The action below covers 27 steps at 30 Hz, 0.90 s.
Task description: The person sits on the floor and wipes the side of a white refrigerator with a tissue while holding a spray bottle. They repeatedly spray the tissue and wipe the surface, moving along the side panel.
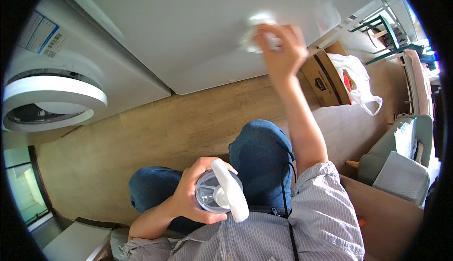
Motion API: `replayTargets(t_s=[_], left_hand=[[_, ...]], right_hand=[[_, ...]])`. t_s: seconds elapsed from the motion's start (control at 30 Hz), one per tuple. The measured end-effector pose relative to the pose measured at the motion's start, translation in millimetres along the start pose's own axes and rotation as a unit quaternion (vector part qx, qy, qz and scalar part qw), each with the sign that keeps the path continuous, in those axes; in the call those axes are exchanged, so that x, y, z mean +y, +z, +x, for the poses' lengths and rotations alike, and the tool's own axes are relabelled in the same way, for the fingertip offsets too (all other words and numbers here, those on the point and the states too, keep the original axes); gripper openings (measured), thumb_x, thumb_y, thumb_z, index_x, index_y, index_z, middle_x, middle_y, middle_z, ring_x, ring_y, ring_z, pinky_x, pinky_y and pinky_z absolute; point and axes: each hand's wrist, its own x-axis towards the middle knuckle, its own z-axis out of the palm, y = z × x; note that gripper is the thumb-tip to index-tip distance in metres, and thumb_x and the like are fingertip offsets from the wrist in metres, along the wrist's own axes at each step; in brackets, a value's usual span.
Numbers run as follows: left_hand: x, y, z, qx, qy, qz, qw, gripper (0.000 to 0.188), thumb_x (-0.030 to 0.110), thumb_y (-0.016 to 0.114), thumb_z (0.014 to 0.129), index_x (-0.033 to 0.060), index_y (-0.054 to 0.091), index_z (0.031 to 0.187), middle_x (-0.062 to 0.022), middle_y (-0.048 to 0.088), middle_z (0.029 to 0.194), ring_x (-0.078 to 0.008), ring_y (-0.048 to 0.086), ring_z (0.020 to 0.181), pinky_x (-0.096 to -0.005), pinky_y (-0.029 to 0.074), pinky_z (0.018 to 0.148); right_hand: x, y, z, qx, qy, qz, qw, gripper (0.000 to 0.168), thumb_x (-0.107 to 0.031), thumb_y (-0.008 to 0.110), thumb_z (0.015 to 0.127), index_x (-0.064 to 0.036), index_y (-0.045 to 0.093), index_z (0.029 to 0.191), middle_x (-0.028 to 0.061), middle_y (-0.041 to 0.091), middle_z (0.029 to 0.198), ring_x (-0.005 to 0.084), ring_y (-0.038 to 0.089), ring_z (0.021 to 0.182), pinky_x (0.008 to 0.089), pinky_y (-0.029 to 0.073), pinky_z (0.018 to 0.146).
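Note:
My left hand (198,193) is wrapped around a clear spray bottle (207,190) with a white trigger head, held upright over my lap. My right hand (285,48) presses a crumpled white cloth or tissue (255,43) against the smooth, pale front panel of a large appliance (198,31). Both the hand and the cloth are blurred. A bright reflection shows on the panel just above the cloth.
At left stands a front-loading washing machine (124,73) with its round door (56,84) open. A cardboard box (324,79) holding a white plastic bag (357,80) sits on the wood-look floor (198,119) at right. Farther right are a green-framed chair (389,31) and a grey-green sofa (375,155).

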Motion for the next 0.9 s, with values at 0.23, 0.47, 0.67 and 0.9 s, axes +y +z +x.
replayTargets(t_s=[0.23,0.47,0.67,0.9], left_hand=[[10,-1,-7,-0.014,-0.003,-0.006,1.000,0.093,0.033,0.093,0.052,0.0001,0.046,0.124,-0.0200,0.058,0.117,-0.0306,0.062,0.109,-0.0411,0.051,0.090],[8,0,2,-0.032,0.002,0.043,0.999,0.086,0.025,0.091,0.053,0.0028,0.047,0.123,-0.0162,0.061,0.115,-0.0262,0.063,0.106,-0.0387,0.050,0.091],[11,2,-5,-0.026,-0.003,0.062,0.998,0.085,0.029,0.091,0.055,0.0035,0.047,0.123,-0.0158,0.062,0.114,-0.0256,0.063,0.106,-0.0376,0.050,0.091],[13,-2,-10,-0.023,0.001,0.048,0.999,0.086,0.026,0.091,0.054,0.0036,0.047,0.124,-0.0180,0.062,0.114,-0.0262,0.064,0.105,-0.0388,0.052,0.090]], right_hand=[[31,-31,36,0.149,0.228,0.219,0.937,0.020,-0.002,0.068,0.089,0.002,0.060,0.108,0.0114,0.070,0.092,0.0161,0.070,0.074,0.0232,0.055,0.060],[-60,34,20,-0.016,-0.089,0.120,0.989,0.017,-0.003,0.080,0.070,-0.013,0.075,0.083,0.0007,0.062,0.078,0.0147,0.062,0.070,0.0270,0.054,0.058],[-74,35,23,-0.046,-0.104,0.120,0.986,0.015,0.000,0.080,0.069,-0.011,0.073,0.078,-0.0002,0.058,0.076,0.0105,0.060,0.064,0.0271,0.052,0.052],[-49,-12,114,0.174,0.105,0.266,0.943,0.015,-0.002,0.071,0.087,-0.006,0.073,0.100,0.0078,0.064,0.100,0.0115,0.066,0.069,0.0198,0.053,0.049]])
